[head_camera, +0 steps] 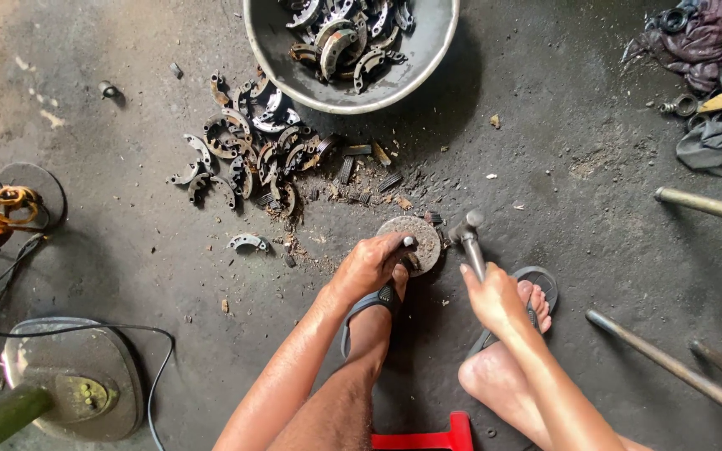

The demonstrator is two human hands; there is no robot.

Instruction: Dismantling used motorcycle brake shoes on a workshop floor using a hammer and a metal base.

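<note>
My left hand grips a small dark metal piece and holds it on a round, rusty metal block on the floor. My right hand is closed around the handle of a ball-peen hammer, whose head hovers just right of the block. A pile of curved brake shoes lies on the floor to the upper left, with broken lining bits scattered beside it. Both my feet in sandals rest just below the block.
A big metal basin with more brake shoes stands at the top. A fan base with a black cable is at lower left, metal rods at right, rags and parts at upper right, a red stool edge below.
</note>
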